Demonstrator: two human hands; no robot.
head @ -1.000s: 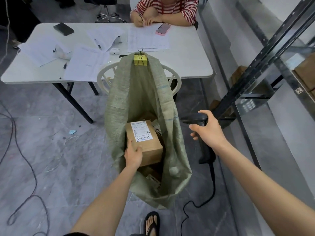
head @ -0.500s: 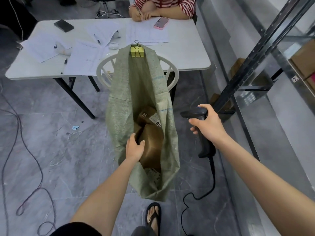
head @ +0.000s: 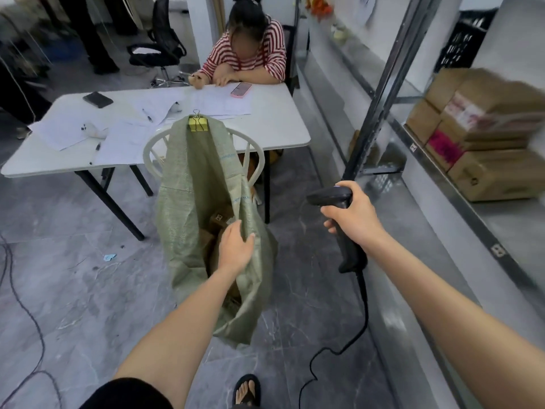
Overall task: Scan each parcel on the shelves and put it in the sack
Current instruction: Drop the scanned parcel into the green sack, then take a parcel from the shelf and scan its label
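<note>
Two hands — left hand [head: 236, 247] slack at one sack [head: 188, 202] under one yellow clip [head: 198, 124], right hand [head: 356, 219] clasped round one scanner [head: 330, 197]

Single head-worn wide-angle view, standing height, looking forward-down; sack [head: 188, 187] near centre, table [head: 280, 128] beyond.

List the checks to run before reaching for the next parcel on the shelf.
1. Left hand free: ok, open and empty over the mouth of the sack.
2. Right hand grips the barcode scanner: ok.
3. Sack hung open: ok, a yellow binder clip pins it to the white chair.
4. Room left in the sack: cannot tell, the arm hides much of the boxes inside.
5. Parcels left on the shelf: ok, cardboard boxes there; labels too blurred to read.
6. Scanner cable clear of the sandalled foot: ok, apart on the floor.
</note>
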